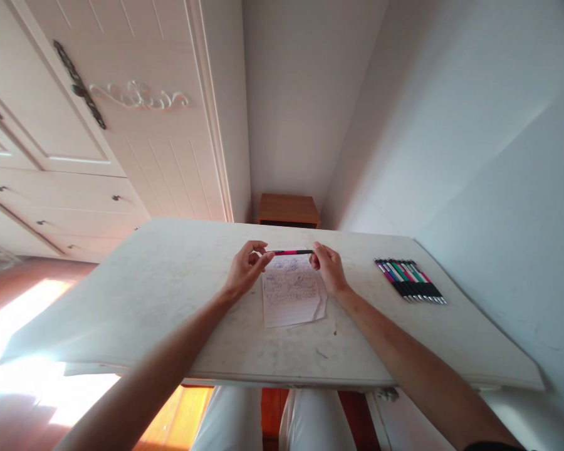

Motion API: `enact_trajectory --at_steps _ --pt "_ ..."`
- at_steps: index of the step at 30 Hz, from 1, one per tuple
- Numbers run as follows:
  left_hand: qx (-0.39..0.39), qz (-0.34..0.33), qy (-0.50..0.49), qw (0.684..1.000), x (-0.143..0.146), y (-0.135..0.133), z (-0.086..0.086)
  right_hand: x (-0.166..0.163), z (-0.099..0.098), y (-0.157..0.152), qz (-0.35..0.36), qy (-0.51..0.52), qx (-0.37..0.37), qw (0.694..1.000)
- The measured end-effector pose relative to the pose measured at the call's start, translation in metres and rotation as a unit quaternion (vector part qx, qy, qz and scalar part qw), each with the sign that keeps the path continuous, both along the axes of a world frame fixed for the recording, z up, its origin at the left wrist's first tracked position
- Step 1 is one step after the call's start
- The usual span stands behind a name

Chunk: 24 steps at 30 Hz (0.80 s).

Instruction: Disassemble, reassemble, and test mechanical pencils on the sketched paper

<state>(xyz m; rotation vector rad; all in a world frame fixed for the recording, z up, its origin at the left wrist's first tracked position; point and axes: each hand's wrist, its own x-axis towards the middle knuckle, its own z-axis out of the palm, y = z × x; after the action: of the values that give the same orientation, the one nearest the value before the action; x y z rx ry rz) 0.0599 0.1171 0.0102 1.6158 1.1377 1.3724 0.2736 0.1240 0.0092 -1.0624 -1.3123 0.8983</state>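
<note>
A pen [291, 252] with a pink barrel and black ends is pinched at both ends between the fingertips of two hands. Its left end is gripped by the narrowed thumb and forefinger of the left hand [245, 268], while the other fingers of that hand are curled loosely underneath. Its right end is held by the closed fingertips of the right hand [328, 266], whose knuckles are turned upward. The pen is kept level, just above the far edge of a sheet of paper [292, 293], and whether it touches the sheet cannot be told.

The paper is covered with blue scribbles over its upper part and is lined below; its lower right corner is creased and folded. It is laid flat on a white table [169, 300], between the two wrists. Both bare forearms are stretched across the near edge of the tabletop.

Well to the right of the right hand, a row of pens [410, 280] is set side by side on the table, in pink, green and white with dark grips.

Beyond the table, a small wooden cabinet [289, 210] is seen against the wall, and a white wardrobe [122, 125] with carved trim stands to the left.
</note>
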Motion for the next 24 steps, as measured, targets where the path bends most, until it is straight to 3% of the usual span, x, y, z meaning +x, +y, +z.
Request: enact_trajectory --at_steps 5,13,24 --pt "0.024 -0.003 0.043 0.999 0.0012 0.0028 -0.0063 0.0004 -0.0024 0.0017 -0.010 0.012 -0.007 1.000" --pt "0.007 0.005 0.097 0.995 -0.0007 -0.0040 0.0023 -0.0024 0.0001 -0.0013 -0.002 -0.001 -0.006 1.000" --pt "0.044 0.017 0.065 0.997 0.0012 0.0011 -0.0017 -0.0006 -0.0022 0.0011 -0.005 0.014 -0.001 1.000"
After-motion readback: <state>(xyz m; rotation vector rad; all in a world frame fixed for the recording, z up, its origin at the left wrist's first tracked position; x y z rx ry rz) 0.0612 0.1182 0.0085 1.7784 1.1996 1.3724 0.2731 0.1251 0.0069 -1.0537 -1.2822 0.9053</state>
